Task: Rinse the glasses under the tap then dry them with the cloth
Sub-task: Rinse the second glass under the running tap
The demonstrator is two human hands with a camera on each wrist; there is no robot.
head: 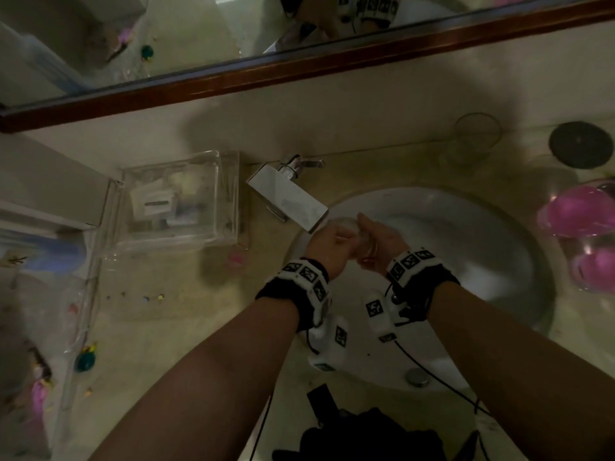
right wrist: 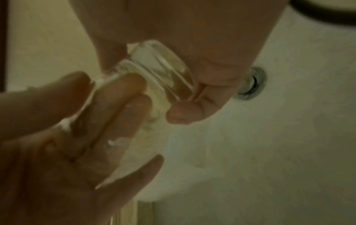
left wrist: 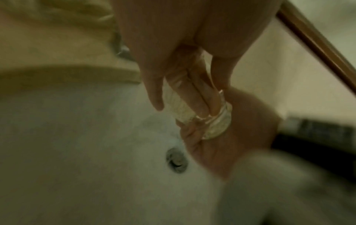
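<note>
Black fabric, possibly the drying cloth, though too dim to be sure, lies bunched at the near edge of the counter. Just beyond it is the white basin.

Over the basin's left side, just under the spout of the tap, both hands meet on one small clear glass. The right hand grasps its thick base. The left hand has two fingers pushed inside the bowl and another digit outside, pinching the wall. Whether water is running I cannot tell.

This looks like the rinsing step on the first glass, with drying not yet begun. Next, I judge, the left fingers should slip out, the glass be tipped to drain, and one hand reach back for the cloth while the other keeps the wet glass secure.

Room is tight upward, since the tap overhangs the hands. The basin's right half is open.

A clear box stands left of the tap, and a bowl of pink things sits at the counter's right edge. A second glass waits in the far right corner beside a dark disc, below the mirror frame.
</note>
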